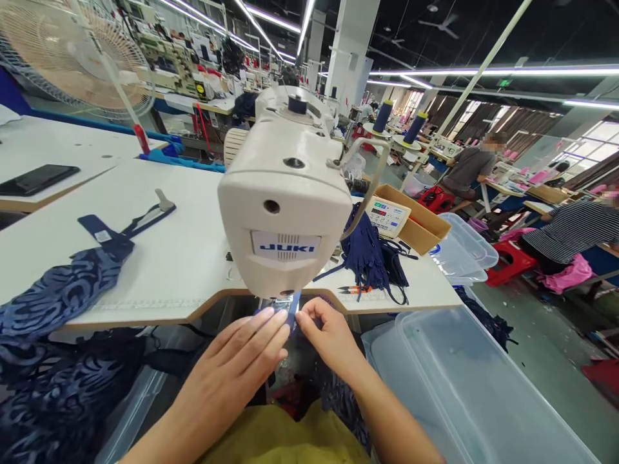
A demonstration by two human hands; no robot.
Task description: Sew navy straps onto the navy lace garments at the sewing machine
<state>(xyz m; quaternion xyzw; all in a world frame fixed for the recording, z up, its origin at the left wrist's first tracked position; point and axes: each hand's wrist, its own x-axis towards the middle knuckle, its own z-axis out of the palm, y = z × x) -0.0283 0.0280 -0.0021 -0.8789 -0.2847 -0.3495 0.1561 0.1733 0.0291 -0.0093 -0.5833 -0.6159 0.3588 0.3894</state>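
Note:
A white JUKI sewing machine [287, 193] stands straight in front of me, its head hiding the needle area. A narrow blue fabric strip [293, 309] runs out from under it. My left hand [242, 354] lies palm down with its fingers stretched forward, the fingertips at the strip's left edge. On the other side, my right hand [329, 332] pinches the strip's edge between thumb and forefinger. Right of the machine, a bundle of navy straps [365, 251] lies on the white table [188, 258], close to orange-handled thread snips [355, 289].
Dark patterned garments [72, 283] hang over the table's left front edge. A black phone [39, 179] lies farther left, below a fan [80, 55]. At the right are a control panel [384, 216], a cardboard box [425, 225] and a clear plastic bin [478, 386]. Other people work beyond.

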